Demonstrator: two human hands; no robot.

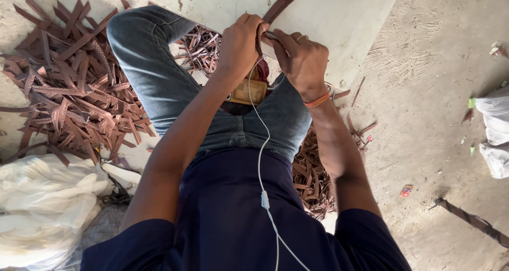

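The head view looks straight down on a seated person in a dark blue shirt and blue jeans (pixel 159 75). Both hands meet at the near edge of a pale board (pixel 328 11) that lies across the floor in front of the knees.

The left hand (pixel 241 45) is curled tight, its fingers closed around a long brown leather strap (pixel 283 0), which runs from the hands up and away over the board toward the top of the frame. The right hand (pixel 299 59) sits touching the left, also closed, pinching the same strap with a thin dark tool or strap end poking out between thumb and forefinger; what exactly it is cannot be told. An orange band (pixel 318 99) circles the right wrist, and a ring shows on one finger.

A white earphone cable (pixel 261 159) hangs from between the hands down the person's front, with a small inline piece partway along. Just below the hands, between the thighs, a tan rectangular object (pixel 248 92) rests in the lap.

On the concrete floor (pixel 435 106) to the left lies a big heap of brown leather strap pieces (pixel 69 85); more scraps (pixel 313 181) sit under the right forearm. A white plastic bag (pixel 45 207) is bunched at the lower left, further pale bags (pixel 496 128) at the right edge, and a lone strap (pixel 472 220) lies at the lower right.
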